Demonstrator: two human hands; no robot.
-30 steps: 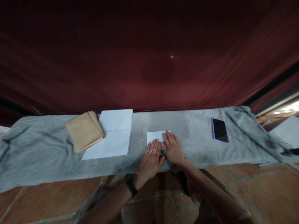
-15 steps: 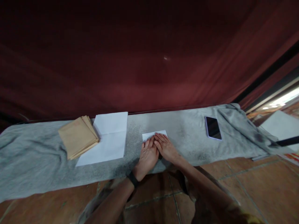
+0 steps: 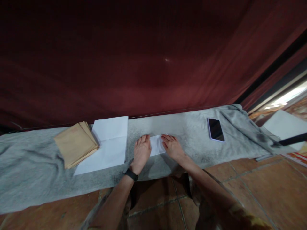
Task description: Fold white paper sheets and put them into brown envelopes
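A small folded sheet of white paper point(image 3: 157, 145) lies flat on the grey cloth point(image 3: 192, 127) in front of me. My left hand point(image 3: 142, 150), with a dark band on its wrist, lies over the paper's left edge, palm down and fingers stretched out. Across the right edge rests my right hand point(image 3: 173, 147), also flat with its fingers extended. The middle of the paper shows between the two hands. Parts of its side edges are hidden beneath them.
To the left, a stack of brown envelopes point(image 3: 75, 143) partly covers larger white sheets point(image 3: 111, 143) with a crease across. A phone point(image 3: 216, 129) in a purple case lies at the right. Behind the cloth-covered surface hangs a dark red curtain point(image 3: 153, 80). Brown floor tiles point(image 3: 271, 185) show below.
My hands were together over the middle of the folded paper. They have moved apart, the left hand to the left edge and the right hand to the right edge, uncovering the paper's middle.
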